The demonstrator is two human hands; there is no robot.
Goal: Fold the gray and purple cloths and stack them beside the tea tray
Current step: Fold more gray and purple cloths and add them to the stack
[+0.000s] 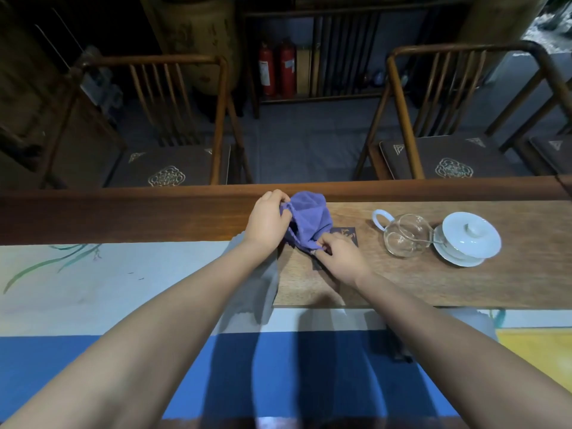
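Purple cloth point(308, 219), bunched, is held above the left end of the wooden tea tray point(433, 283). Left hand point(267, 222) is closed on its upper left edge; right hand point(335, 253) is pinched on its lower corner. Gray cloth point(247, 295) is seen on the surface under the left forearm, touching the tray's left edge. Glass pitcher point(405, 238) and lidded white cup point(469, 236) are noted on the tray's right part.

table point(123, 218) | on it: painted runner point(93, 289), tea tray point(433, 283), gray cloth point(263, 289)
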